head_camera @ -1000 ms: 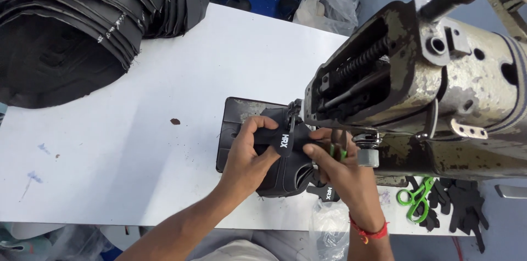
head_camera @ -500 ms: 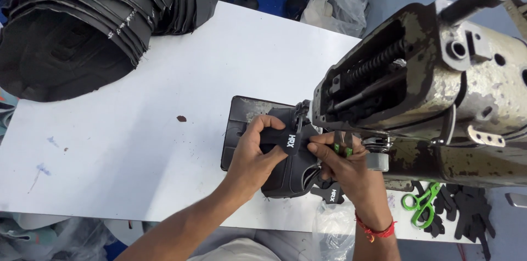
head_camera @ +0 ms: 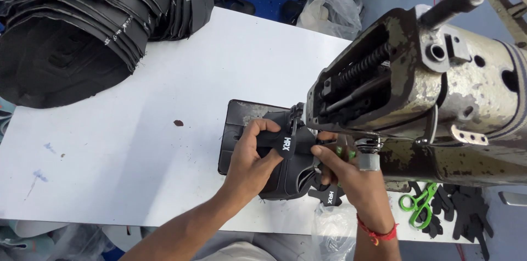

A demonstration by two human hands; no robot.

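Your left hand (head_camera: 253, 158) is curled around the black shoe upper (head_camera: 288, 170), thumb and fingers pinching its black pull tab (head_camera: 286, 146) from the side away from the sewing machine (head_camera: 417, 91). Your right hand (head_camera: 351, 176), with a red thread band (head_camera: 376, 233) on its wrist, meets it from the machine side, fingertips pressed together on the same tab and on the upper's edge, right under the machine's needle end. The upper rests on a dark metal plate (head_camera: 233, 129) set into the white table (head_camera: 164, 107), directly below the machine head. A second small black tab piece (head_camera: 328, 195) lies against the upper on its near side, just under your right hand. Near the table's front edge, below the machine, a crumpled clear plastic bag (head_camera: 332, 233) hangs; what it holds cannot be told. Beside the machine's base, on the near right, green-handled scissors (head_camera: 416, 201) lie next to a scatter of black cut pieces (head_camera: 466, 214). Well away from the machine, at the far left corner of the table, a tall nested stack of black uppers (head_camera: 93, 25) lies on its side, its hollow opening facing you. Beyond the table, behind the machine, another clear plastic bag (head_camera: 329, 11) sits on the floor.
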